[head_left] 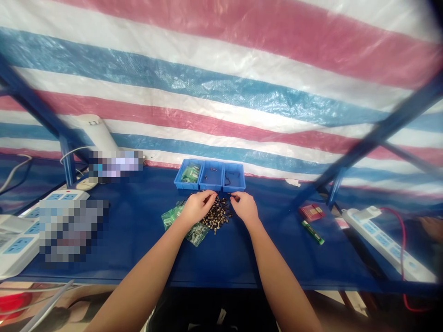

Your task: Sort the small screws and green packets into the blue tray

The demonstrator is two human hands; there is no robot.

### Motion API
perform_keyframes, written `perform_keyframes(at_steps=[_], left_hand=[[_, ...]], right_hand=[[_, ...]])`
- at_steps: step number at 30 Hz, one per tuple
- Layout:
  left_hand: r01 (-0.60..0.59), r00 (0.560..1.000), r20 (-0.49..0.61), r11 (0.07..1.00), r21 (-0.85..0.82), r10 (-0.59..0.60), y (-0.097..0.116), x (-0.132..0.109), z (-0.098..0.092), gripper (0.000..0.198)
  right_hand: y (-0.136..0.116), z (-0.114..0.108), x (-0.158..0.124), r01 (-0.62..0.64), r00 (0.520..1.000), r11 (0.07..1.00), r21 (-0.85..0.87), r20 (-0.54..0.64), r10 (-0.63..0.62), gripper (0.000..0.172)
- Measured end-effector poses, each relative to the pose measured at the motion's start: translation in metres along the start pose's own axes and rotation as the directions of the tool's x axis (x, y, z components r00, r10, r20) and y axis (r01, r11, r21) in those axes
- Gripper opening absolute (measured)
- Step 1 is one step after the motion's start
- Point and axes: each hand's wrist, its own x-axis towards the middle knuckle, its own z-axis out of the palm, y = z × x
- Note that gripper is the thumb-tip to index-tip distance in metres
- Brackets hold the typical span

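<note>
A pile of small brass-and-black metal fittings [216, 219] lies on the blue table between my hands. My left hand [197, 210] is over the pile's left edge, thumb and fingertips pinched together. To the right of the pile, my right hand [245, 208] has its fingers curled in a pinch. Anything at either set of fingertips is too small to make out. Green-and-clear plastic bags [197, 234] of silvery pins lie partly under my left wrist. Behind the hands stand three joined blue bins: the left bin [187, 186] holds green packets, the middle bin [211, 188] and right bin [234, 188] a few small dark parts.
Power strips lie at the left [15, 258] and right [391, 244]. A red box [312, 212] and a green packet [313, 232] sit to the right. Blue frame posts and a striped tarp [221, 110] bound the back. Blurred items lie at left.
</note>
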Motion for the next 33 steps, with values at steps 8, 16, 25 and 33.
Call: perform_keyframes(at_steps=[8,16,25,33], left_hand=[[-0.014,1.000,0.003,1.000,-0.005,0.014,0.002,0.000,0.000,0.033],[-0.006,1.000,0.014,1.000,-0.004,0.006,0.001,0.000,0.000,0.034],[-0.008,1.000,0.015,1.000,-0.026,0.008,0.003,0.000,-0.001,0.034],[0.007,1.000,0.027,0.998,-0.070,-0.005,0.001,-0.001,0.002,0.029]], right_hand=[[-0.002,0.002,-0.002,0.006,1.000,0.998,-0.067,0.008,-0.006,0.010],[0.001,0.001,-0.001,0.000,0.999,0.999,-0.042,0.049,0.002,0.032],[-0.012,0.000,0.000,-0.083,0.990,0.885,0.458,0.140,0.020,0.021],[-0.032,0.006,-0.004,-0.150,0.987,0.602,0.784,0.156,0.043,0.020]])
